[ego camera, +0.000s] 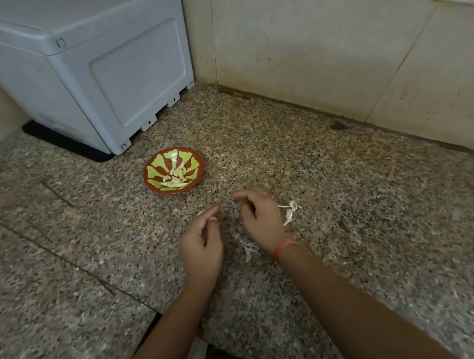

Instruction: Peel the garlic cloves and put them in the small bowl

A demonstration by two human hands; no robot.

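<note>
Hands curled over counter, cloves in bowl

Left hand (201,248) is low over the counter (342,200), fingers curled, forefinger and thumb drawn close. A pale bit, likely a clove (201,212), shows at the far edge of its fingers. I cannot tell whether it is gripped or lies on the stone. Right hand (257,219) is just beside it, apart from it, fingers bent inward. Its tips are blurred, so I cannot tell whether they pinch anything. A red thread (284,247) circles that wrist.

Peels (289,212) lie on the stone at the right hand's far side, and more scraps (250,251) lie between the two wrists.

The counter is speckled granite with thin seams running across its left part. It meets a beige tiled wall (319,49) at the back. A white appliance (84,63) sits in the far left corner on a black mat (61,143).

The bowl (153,163), red with yellow-green shapes, stands beyond the hands, near the appliance's front corner. Peeled cloves (176,177) are heaped in its bottom.
</note>
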